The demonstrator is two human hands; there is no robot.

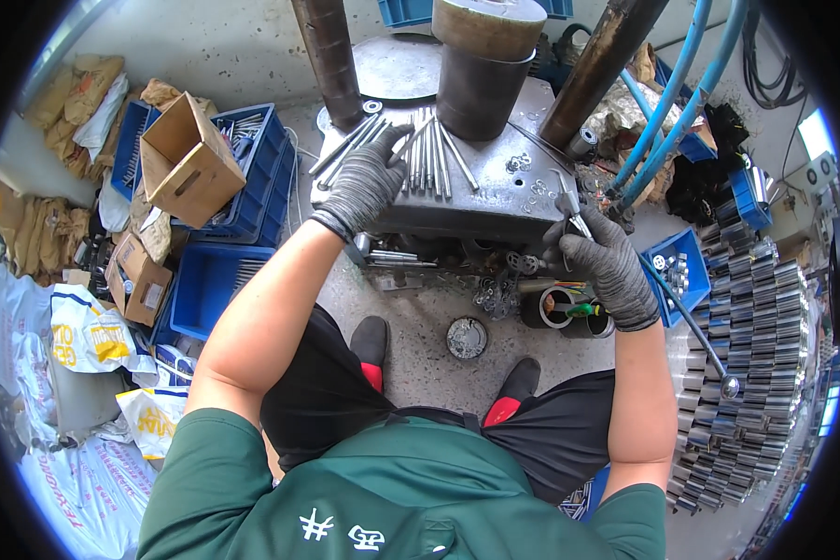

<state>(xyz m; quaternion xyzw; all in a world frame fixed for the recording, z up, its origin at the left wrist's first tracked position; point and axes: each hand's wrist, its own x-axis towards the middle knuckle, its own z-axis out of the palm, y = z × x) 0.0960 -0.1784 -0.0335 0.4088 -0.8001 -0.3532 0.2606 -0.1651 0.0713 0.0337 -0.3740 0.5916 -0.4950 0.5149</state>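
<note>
My left hand (362,187), in a grey knit glove, is closed around the end of a slim metal rod (404,146) over the press table. Beneath and beside it several more steel rods (429,163) lie fanned out on the metal table. In my right hand (609,266), also gloved, is a pair of pliers (570,201) with a thin, bent tip pointing up and away from me. The fingers wrap around its handles at the table's right front corner. Small metal rings (518,164) lie loose on the table, left of the pliers.
A thick steel press ram (487,89) stands between two columns (329,61). Blue bins (217,289) and an open carton (193,163) are at left. Stacked shiny cylinders (742,373) fill the right. Pots (543,308) and a round tin (467,338) stand below the table.
</note>
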